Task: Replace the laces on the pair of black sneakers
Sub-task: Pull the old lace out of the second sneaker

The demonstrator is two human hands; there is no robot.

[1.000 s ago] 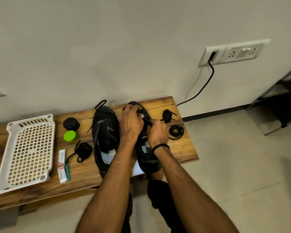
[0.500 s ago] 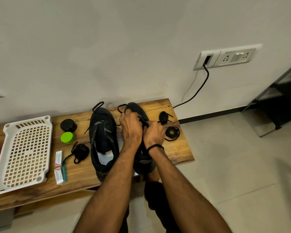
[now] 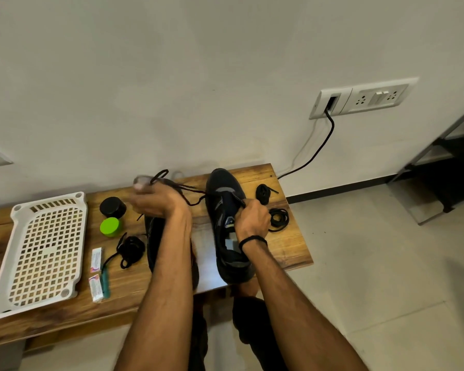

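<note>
Two black sneakers stand on the wooden bench (image 3: pixel 284 247). My right hand (image 3: pixel 252 218) grips the right sneaker (image 3: pixel 225 210) at its tongue. A dark lace (image 3: pixel 190 192) runs taut from that sneaker's eyelets to my left hand (image 3: pixel 156 199), which pinches it, raised and blurred, over the left sneaker (image 3: pixel 152 245). My left forearm hides much of the left sneaker. A black lace bundle (image 3: pixel 130 249) lies left of the shoes. Two more bundles, one (image 3: pixel 263 192) and another (image 3: pixel 279 219), lie right of them.
A white perforated tray (image 3: pixel 46 250) sits at the bench's left end. Near it are a black jar (image 3: pixel 112 207), a green-lidded jar (image 3: pixel 110 226), two small packets (image 3: pixel 96 259) and a green tool (image 3: pixel 105 281). A black cable (image 3: pixel 319 148) hangs from the wall socket.
My left hand has left the right sneaker and swung up and left, pulling a length of lace out with it. My right hand stays on the right sneaker.
</note>
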